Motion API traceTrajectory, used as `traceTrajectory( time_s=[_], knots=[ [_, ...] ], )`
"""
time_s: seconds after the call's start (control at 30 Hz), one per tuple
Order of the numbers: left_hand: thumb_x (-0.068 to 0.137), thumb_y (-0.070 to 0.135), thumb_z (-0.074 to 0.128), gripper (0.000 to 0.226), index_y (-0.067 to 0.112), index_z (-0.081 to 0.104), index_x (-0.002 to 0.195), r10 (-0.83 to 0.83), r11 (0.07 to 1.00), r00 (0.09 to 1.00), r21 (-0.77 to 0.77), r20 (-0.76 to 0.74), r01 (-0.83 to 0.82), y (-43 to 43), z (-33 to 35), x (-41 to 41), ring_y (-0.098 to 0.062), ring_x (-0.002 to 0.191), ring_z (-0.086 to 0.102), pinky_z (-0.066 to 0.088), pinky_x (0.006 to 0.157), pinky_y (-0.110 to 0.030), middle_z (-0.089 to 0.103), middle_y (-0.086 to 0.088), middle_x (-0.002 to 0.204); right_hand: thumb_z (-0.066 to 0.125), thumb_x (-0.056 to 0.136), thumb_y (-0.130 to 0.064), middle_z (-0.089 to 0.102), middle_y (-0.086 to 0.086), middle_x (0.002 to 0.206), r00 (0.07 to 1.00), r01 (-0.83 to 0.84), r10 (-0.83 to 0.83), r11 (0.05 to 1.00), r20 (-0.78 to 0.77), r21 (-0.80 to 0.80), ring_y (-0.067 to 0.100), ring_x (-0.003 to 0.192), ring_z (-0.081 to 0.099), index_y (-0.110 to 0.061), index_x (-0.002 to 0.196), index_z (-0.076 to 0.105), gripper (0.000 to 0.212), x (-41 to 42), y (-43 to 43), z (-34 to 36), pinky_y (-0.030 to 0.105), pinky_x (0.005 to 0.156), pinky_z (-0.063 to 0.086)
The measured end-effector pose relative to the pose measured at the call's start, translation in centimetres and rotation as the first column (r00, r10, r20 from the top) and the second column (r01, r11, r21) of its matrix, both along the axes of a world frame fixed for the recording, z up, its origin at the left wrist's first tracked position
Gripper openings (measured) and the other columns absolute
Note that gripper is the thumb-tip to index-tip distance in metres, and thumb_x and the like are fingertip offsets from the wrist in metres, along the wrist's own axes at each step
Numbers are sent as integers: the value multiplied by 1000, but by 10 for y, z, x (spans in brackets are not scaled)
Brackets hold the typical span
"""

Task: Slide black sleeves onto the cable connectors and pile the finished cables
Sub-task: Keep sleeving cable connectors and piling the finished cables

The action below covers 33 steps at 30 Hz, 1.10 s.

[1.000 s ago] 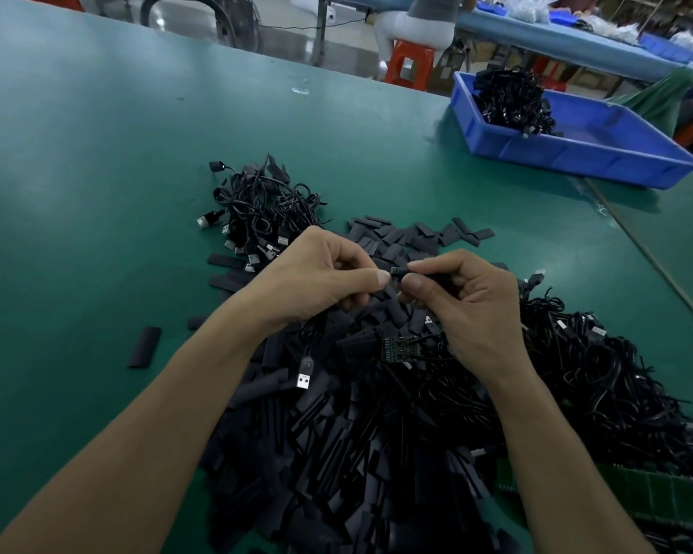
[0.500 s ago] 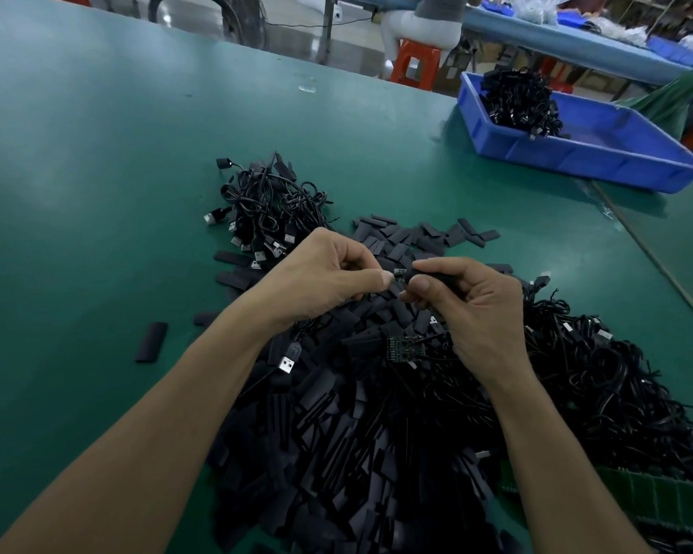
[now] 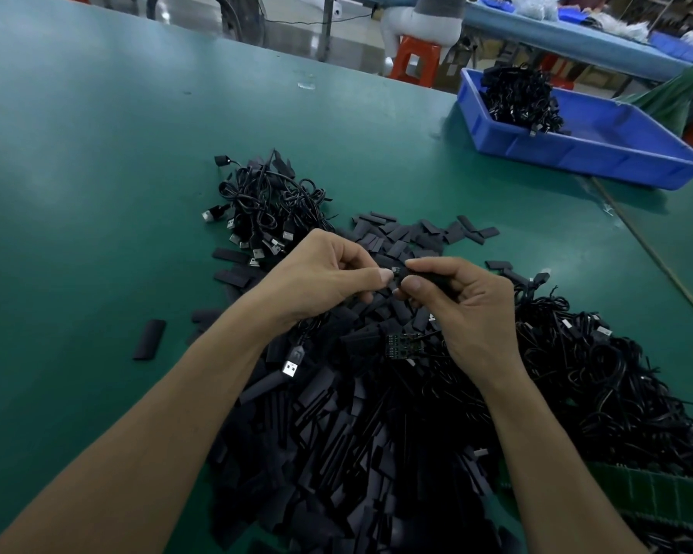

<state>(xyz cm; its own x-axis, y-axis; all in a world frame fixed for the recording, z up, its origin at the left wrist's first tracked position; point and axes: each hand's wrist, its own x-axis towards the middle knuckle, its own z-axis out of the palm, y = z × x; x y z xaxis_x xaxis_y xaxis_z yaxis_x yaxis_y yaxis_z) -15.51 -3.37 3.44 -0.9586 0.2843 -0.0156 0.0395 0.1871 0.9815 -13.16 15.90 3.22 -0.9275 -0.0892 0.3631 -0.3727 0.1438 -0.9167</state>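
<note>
- Left hand (image 3: 317,277): fingers pinch a connector (image 3: 395,271); right hand (image 3: 469,309): fingers clamp a black sleeve (image 3: 431,277) meeting it.
- Likely best: keep both aligned, push the sleeve straight on.

The green surface (image 3: 97,193) carries a broad heap of black sleeves (image 3: 337,453) from its middle to the near edge. Just beyond lies a small pile of cables (image 3: 265,209). A bigger cable tangle (image 3: 597,373) spreads toward the right edge. A blue tray (image 3: 577,157) sits near the far right corner, and one stray sleeve (image 3: 149,339) lies apart toward the left.
</note>
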Motion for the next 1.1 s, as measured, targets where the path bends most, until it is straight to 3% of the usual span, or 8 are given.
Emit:
traceTrajectory(
  time_s=[0.2,0.4,0.6,0.8,1.1],
  knots=[
    [87,27,76,21,10,75,75,-20,1000,1000,-17,-1,20,0,-1,-1,-7,55,58,46,53,-13,73,-3,65,73,78,-23,76,-7,83,1000,-9,10,999,-3,49,13,75,75,-24,95,72,17,-1,1,1,18,72,56],
    [88,24,76,20,6,75,79,-35,999,999,-13,-8,35,2,0,1,-7,57,60,47,54,-15,74,-5,67,72,81,-23,76,-6,77,1000,7,-6,998,-4,67,13,70,74,-23,92,72,11,-3,3,-2,17,66,54],
    [89,22,75,20,6,74,78,-51,999,999,-1,10,51,0,4,1,-8,58,60,47,54,-15,73,-5,67,74,79,-21,77,-5,80,999,-45,45,999,20,17,14,72,74,-21,94,73,15,-3,4,1,18,68,55],
    [88,22,76,18,9,74,75,-33,999,999,28,37,32,1,5,3,-10,58,59,45,54,-15,70,-4,63,70,84,-18,76,0,77,998,-11,13,999,58,-43,16,67,74,-18,91,71,6,-2,1,-2,20,64,56],
    [88,19,75,19,9,73,72,-12,1000,1000,0,21,12,3,5,5,-3,50,55,42,50,-12,66,1,56,73,80,-17,77,-4,80,999,-42,43,998,28,-41,13,70,74,-20,93,74,14,-2,0,-3,18,67,56]
  ],
)
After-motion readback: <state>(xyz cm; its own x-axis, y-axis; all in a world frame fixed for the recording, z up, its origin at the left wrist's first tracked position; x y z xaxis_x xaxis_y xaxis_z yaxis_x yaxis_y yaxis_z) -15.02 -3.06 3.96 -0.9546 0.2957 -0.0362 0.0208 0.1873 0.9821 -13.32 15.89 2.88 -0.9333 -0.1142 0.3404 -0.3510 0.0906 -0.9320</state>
